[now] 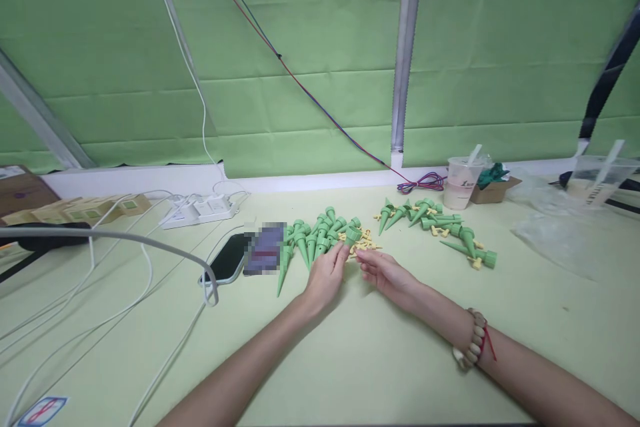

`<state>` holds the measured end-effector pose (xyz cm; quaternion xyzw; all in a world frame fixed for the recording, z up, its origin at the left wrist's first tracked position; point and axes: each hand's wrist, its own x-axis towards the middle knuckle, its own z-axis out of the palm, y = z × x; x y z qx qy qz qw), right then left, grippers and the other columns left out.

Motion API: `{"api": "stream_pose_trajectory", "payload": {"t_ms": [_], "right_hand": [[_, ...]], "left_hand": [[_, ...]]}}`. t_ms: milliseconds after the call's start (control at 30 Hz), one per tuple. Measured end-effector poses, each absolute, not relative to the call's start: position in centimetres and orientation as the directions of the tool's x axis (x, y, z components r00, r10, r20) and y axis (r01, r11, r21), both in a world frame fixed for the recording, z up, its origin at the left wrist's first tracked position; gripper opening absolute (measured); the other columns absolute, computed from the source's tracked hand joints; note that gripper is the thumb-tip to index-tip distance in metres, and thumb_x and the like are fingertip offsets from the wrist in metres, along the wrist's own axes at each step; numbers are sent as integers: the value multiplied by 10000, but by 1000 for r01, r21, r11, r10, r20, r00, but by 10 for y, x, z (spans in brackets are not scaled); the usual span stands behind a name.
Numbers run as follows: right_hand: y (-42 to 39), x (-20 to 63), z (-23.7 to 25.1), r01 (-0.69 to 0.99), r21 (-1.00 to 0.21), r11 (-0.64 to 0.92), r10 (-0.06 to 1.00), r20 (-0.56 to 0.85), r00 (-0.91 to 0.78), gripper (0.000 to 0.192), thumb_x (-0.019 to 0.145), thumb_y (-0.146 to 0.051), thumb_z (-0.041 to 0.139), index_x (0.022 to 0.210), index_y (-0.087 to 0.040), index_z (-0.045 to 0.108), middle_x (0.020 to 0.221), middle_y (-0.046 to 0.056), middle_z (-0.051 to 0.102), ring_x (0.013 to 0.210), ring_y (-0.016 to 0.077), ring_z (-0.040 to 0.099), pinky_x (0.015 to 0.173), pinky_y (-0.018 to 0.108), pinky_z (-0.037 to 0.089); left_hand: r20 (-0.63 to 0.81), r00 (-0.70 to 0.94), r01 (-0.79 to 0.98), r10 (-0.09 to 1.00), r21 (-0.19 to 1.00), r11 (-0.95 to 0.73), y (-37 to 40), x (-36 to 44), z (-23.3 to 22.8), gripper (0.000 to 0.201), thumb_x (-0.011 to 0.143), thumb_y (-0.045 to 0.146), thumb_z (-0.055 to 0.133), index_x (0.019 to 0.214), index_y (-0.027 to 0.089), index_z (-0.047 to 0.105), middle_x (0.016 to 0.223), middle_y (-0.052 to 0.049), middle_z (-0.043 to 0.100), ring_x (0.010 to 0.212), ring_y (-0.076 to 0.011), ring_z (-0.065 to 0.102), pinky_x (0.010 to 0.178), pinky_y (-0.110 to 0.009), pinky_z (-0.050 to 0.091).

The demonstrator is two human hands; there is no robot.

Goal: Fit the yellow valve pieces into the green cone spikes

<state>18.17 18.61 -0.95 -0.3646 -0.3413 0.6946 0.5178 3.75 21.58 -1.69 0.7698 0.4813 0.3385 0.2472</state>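
Green spike held at the edge of a pile on the table

A green plastic spike is pinched in the fingertips of the left hand, just beside the left pile of spikes. The right hand is half open, its fingertips resting among small yellow parts; nothing can be seen gripped. A second pile lies further right.

Pale green table w/ green spikes, phone, power strip, cups & cables

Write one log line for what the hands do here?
left hand: holds green spike | right hand: at yellow parts | spike pile beside | phone left
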Motion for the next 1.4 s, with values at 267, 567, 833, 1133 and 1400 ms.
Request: {"api": "stream_pose_trajectory", "payload": {"t_ms": [267,567,833,1133,1400], "right_hand": [[195,197,-18,248,-846,472,860,504,82,142,610,-214,636,560,-134,529,584,6,507,540,78,446,513,199,377],[194,192,-7,-56,-992,110,993,112,-29,459,643,-460,689,967,-165,553,868,55,580,601,118,565,534,258,508],[195,195,-7,-402,-906,-136,950,-4,-313,359,617,-379,748,796,-141,549,757,-1,514,707,59,508,581,135,500],[196,200,-17,399,-635,662,734,657,-171,201,806,-260,502,647,-157,568,693,47,473,696,133,471,636,272,461],[199,197,-10,-198,-979,49,976,89,-197,459,624,-395,721,976,-168,535,785,23,529,734,134,540,550,265,525]], "left_hand": [[259,343,665,903,612,-428,208,41,-13,448,886,479,186,722,144,435,632,22,436,574,-55,332,572,-188,207],[287,249,628,925,679,-380,211,39,-15,471,884,495,144,803,156,460,649,6,475,571,-68,370,575,-186,250],[290,323,624,901,650,-433,213,36,-13,405,881,460,193,833,160,461,579,19,439,530,-66,356,560,-182,241],[196,316,615,928,703,-357,203,44,-17,458,885,484,168,827,152,477,605,-9,468,568,-82,408,562,-191,288],[183,345,520,921,780,-349,205,44,-14,432,893,485,163,1023,155,410,538,24,426,507,-77,382,558,-198,288]]}}
